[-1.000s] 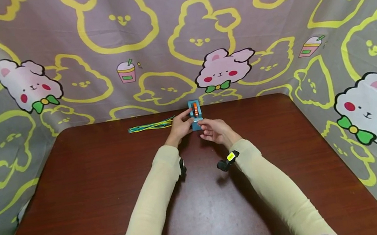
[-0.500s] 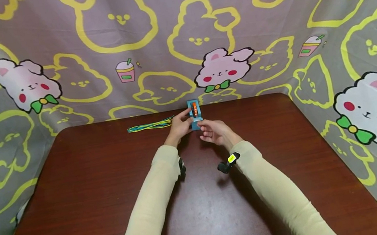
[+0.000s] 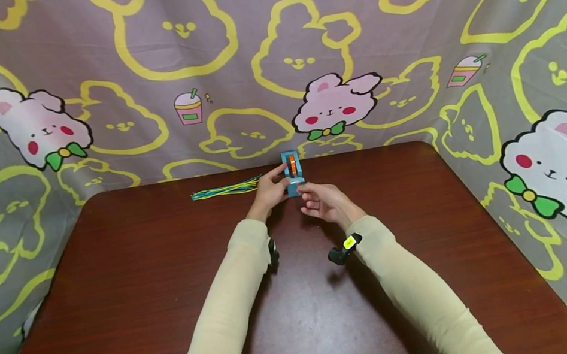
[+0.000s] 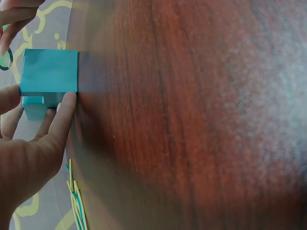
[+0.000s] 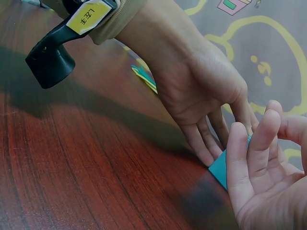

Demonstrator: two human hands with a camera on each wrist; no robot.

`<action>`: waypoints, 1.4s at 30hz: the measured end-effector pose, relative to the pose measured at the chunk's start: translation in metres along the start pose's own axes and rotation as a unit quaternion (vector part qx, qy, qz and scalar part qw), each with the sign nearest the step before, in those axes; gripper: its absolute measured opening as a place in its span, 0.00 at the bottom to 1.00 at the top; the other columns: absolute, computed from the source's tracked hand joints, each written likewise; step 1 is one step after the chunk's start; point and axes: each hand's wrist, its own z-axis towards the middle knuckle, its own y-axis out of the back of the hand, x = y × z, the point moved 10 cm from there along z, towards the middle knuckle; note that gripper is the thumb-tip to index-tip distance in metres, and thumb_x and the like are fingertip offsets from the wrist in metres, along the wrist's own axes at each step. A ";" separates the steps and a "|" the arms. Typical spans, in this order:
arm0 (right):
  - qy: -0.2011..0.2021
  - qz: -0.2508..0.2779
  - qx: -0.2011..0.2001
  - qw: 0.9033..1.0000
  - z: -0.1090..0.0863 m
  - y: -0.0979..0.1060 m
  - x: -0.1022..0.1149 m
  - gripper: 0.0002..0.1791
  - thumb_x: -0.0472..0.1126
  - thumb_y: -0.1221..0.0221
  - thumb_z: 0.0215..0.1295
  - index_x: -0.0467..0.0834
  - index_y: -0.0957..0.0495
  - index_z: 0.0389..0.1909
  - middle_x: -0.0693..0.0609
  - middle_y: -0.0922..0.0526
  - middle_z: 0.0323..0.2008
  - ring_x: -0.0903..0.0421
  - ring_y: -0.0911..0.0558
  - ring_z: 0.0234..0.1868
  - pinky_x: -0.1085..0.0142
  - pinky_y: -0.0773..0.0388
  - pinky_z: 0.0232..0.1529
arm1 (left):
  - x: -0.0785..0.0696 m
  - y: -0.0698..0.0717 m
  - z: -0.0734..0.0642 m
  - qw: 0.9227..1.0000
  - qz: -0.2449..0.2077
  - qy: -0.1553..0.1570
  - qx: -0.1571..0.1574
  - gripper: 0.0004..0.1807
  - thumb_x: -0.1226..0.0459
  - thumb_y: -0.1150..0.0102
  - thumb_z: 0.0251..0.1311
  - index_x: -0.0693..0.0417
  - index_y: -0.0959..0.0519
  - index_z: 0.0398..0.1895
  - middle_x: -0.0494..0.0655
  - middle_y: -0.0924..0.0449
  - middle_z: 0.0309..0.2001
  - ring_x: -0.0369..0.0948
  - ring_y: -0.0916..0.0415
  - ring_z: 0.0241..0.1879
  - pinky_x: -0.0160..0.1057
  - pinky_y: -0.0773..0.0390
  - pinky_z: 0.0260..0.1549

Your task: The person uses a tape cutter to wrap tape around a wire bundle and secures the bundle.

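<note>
A blue tape dispenser (image 3: 295, 190) with an orange-cored roll (image 3: 292, 165) stands at the table's far edge in the head view. My left hand (image 3: 271, 194) grips it from the left side, and the left wrist view shows the thumb and fingers along the teal block's flat end (image 4: 49, 71). At the dispenser's near end is my right hand (image 3: 324, 200), thumb and forefinger tips together as if pinching the end of the clear tape, itself barely visible. In the right wrist view the right-hand fingers (image 5: 261, 163) partly hide the dispenser.
A bundle of thin yellow and green strips (image 3: 225, 190) lies left of the left hand, close to the back edge. The brown table (image 3: 176, 264) meets a patterned curtain (image 3: 221, 40) behind. Dark wrist cameras hang below both sleeves.
My right hand has come very slightly toward me. The left hand and the dispenser have hardly moved, and the strips lie as before.
</note>
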 end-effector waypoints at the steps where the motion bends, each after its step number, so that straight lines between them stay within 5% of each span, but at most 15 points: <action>1: -0.001 0.001 0.001 1.000 0.000 0.000 0.000 0.06 0.39 0.38 0.69 0.41 0.16 0.34 0.55 0.21 0.17 0.61 0.24 0.14 0.64 0.17 0.30 | 0.000 0.000 0.000 1.000 0.000 0.000 0.000 0.25 0.68 0.45 0.72 0.45 0.26 0.70 0.57 0.25 0.60 0.45 0.22 0.47 0.50 0.18 0.48; 21: 0.003 0.006 0.020 1.000 -0.007 -0.002 -0.003 0.10 0.38 0.40 0.71 0.44 0.16 0.29 0.56 0.21 0.16 0.62 0.24 0.13 0.66 0.17 0.28 | 0.000 0.000 0.000 1.000 0.008 0.000 -0.001 0.25 0.68 0.45 0.72 0.44 0.27 0.71 0.57 0.26 0.60 0.47 0.22 0.48 0.50 0.18 0.48; 42: 0.008 0.008 0.039 0.999 -0.017 -0.002 -0.008 0.07 0.39 0.38 0.69 0.42 0.15 0.34 0.55 0.20 0.19 0.62 0.24 0.16 0.65 0.16 0.32 | 0.000 0.000 -0.002 1.000 0.012 0.002 0.000 0.25 0.67 0.47 0.74 0.43 0.27 0.71 0.57 0.27 0.61 0.47 0.22 0.50 0.49 0.18 0.48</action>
